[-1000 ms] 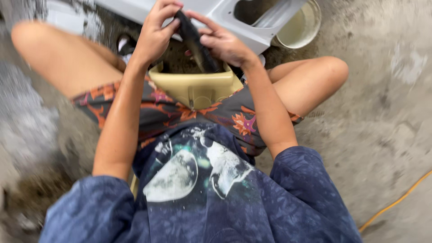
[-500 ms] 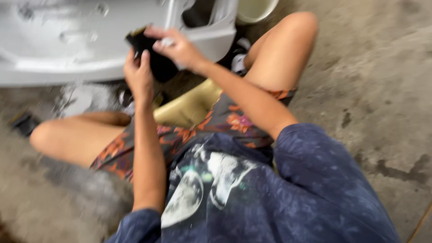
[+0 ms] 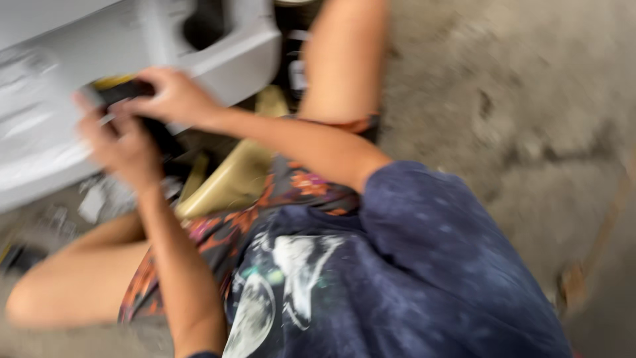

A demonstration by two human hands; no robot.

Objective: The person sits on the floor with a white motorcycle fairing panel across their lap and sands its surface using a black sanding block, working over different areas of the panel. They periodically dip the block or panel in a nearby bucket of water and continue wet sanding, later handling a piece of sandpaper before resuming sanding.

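Rough grey concrete floor (image 3: 530, 132) lies beneath us as our left hand (image 3: 126, 149) and right hand (image 3: 173, 98) both grip a dark flat object (image 3: 122, 93) at upper left, against the large grey moulded plastic panel (image 3: 218, 59).

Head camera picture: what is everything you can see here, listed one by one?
dark object: one, black with a yellow edge, held in both hands; too blurred to identify
plastic panel: one, pale grey, top left, behind the hands
stool: one, tan, under the person
can: one, dark, top centre, beside the knee
floor: grey concrete, right side
small dark thing: one, far left, unclear
left hand: one, on the dark object
right hand: one, grip on the dark object
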